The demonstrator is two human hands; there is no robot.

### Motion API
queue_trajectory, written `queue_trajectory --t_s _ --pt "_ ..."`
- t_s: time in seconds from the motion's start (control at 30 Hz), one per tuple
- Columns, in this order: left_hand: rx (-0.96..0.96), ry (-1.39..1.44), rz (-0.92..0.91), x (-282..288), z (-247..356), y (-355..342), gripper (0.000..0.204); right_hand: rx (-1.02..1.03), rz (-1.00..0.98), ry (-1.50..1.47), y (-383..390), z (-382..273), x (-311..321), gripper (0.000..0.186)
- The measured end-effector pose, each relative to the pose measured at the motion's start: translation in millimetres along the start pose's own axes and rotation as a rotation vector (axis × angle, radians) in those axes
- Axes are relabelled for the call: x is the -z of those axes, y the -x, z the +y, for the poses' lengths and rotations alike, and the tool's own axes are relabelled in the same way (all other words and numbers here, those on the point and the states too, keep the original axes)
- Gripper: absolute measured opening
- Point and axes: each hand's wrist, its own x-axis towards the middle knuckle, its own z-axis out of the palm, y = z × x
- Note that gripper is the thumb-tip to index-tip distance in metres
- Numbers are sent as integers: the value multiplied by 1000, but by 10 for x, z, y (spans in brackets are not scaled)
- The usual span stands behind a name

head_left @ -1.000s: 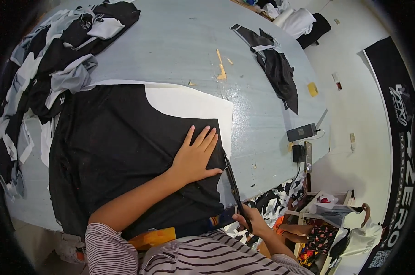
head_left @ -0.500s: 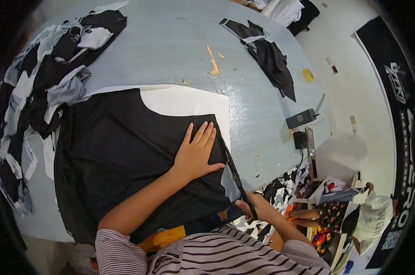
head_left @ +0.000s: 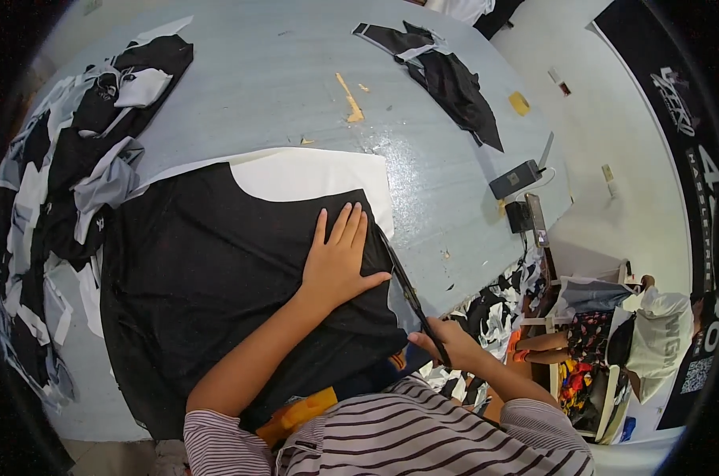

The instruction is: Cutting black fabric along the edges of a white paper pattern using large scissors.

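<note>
one broad black cloth point(head_left: 193, 270) lies spread over a white sheet point(head_left: 320, 173) on a pale blue-grey desk point(head_left: 272, 103), directly in front of a person in a striped shirt point(head_left: 391, 432). the left hand point(head_left: 335, 258) is empty, resting palm down near the cloth's right edge, fingers extended and thumb stretched sideways, a stance that appears to keep the material flat and steady. the right hand point(head_left: 454, 345) is closed around the handles of long black scissors point(head_left: 411, 292), whose blades run along that same edge and point away from the body; the low grip seems to line them up with the cloth's side. how far the blades are parted cannot be told. the white sheet shows beyond the cloth's curved top, perhaps serving as a backing. heaped black, white and grey pieces point(head_left: 66, 166) crowd the left side and a dark bundle point(head_left: 458, 91) lies at the far right, both well apart from the hands, seemingly leaving elbow room. a yellow tape roll point(head_left: 519, 104) sits near the right rim.
</note>
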Motion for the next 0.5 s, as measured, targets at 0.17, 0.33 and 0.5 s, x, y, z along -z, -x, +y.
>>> queue_trajectory --t_s 0.17,0.33,0.5 --pt "-3 -8 4 1 -7 16 100 -25 -50 -24 22 -17 29 54" --pt "-11 -22 -6 -12 -5 16 101 -28 -110 -33 7 -56 92 54" --pt "-4 -32 -12 -29 -7 3 102 -40 -65 6 -6 -136 99 56"
